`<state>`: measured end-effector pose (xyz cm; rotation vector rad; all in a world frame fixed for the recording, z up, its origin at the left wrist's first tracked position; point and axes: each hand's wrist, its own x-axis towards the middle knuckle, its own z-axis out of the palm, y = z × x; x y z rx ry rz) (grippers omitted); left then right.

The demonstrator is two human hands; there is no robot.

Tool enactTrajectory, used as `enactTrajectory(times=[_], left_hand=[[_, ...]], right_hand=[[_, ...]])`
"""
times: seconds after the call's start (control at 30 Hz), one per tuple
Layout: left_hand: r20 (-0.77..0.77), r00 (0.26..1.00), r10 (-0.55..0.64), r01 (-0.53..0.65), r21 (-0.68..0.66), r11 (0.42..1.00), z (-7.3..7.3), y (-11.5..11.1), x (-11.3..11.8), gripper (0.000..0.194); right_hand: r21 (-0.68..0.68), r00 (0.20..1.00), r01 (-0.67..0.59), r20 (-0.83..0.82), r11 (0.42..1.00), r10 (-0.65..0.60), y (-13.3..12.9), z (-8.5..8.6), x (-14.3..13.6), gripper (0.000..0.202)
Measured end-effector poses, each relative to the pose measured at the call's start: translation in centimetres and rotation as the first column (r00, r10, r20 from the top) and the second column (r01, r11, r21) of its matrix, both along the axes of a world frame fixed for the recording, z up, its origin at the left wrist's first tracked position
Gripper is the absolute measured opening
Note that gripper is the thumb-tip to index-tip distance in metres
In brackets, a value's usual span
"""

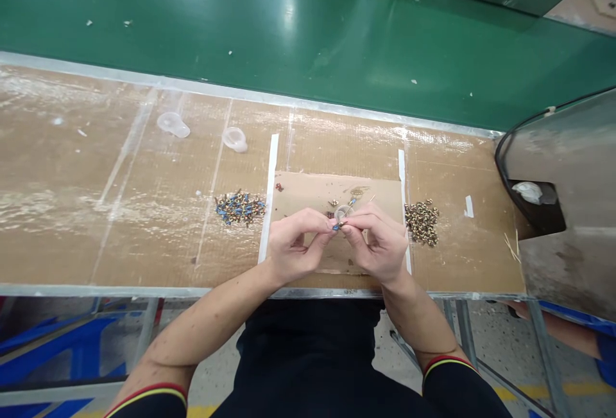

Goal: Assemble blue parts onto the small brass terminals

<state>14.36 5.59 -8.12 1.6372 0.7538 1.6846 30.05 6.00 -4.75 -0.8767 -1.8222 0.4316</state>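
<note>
My left hand (301, 241) and my right hand (380, 241) meet over a cardboard sheet (308, 188). Both are closed in a pinch on one small blue-and-brass part (337, 227) between the fingertips. A thin pale stick (372, 198) pokes up by my right fingers; whether they grip it I cannot tell. Just beyond the fingertips is a small clear cup (342, 212), partly hidden, with another blue-ended piece (353, 201) at it. To the left lies a pile of blue-and-brass parts (240, 207), to the right a pile of plain brass pieces (422, 222).
Two translucent plastic pieces (173, 124) (235, 139) lie at the back left. Thin sticks (513, 248) rest near the right edge, beside a metal housing (568, 148) with a black cable (503, 142). A green surface (289, 33) runs behind the bench. Part of another person's arm (563, 328) shows at lower right.
</note>
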Motion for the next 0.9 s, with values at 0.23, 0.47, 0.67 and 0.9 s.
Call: enactTrajectory(times=[0.23, 0.47, 0.67, 0.9], left_hand=[[0.095, 0.993, -0.07, 0.081, -0.128, 0.988, 0.0, 0.1, 0.1, 0.031], [-0.178, 0.977, -0.12, 0.105, -0.093, 0.99, 0.7, 0.6, -0.7, 0.019], [-0.311, 0.95, 0.005, 0.031, 0.111, 0.993, 0.9, 0.8, -0.9, 0.009], [-0.326, 0.935, 0.139, -0.055, 0.254, 0.966, 0.7, 0.7, -0.6, 0.006]], right_hand=[[0.097, 0.998, 0.06, 0.018, 0.993, -0.062, 0.3, -0.2, 0.4, 0.008], [0.141, 0.995, 0.093, 0.02, 0.986, -0.097, 0.2, -0.4, 0.4, 0.008], [0.124, 0.997, 0.066, 0.028, 0.99, -0.069, 0.0, -0.2, 0.3, 0.008], [0.044, 0.999, 0.05, -0.008, 0.998, -0.05, -0.2, -0.1, -0.1, 0.009]])
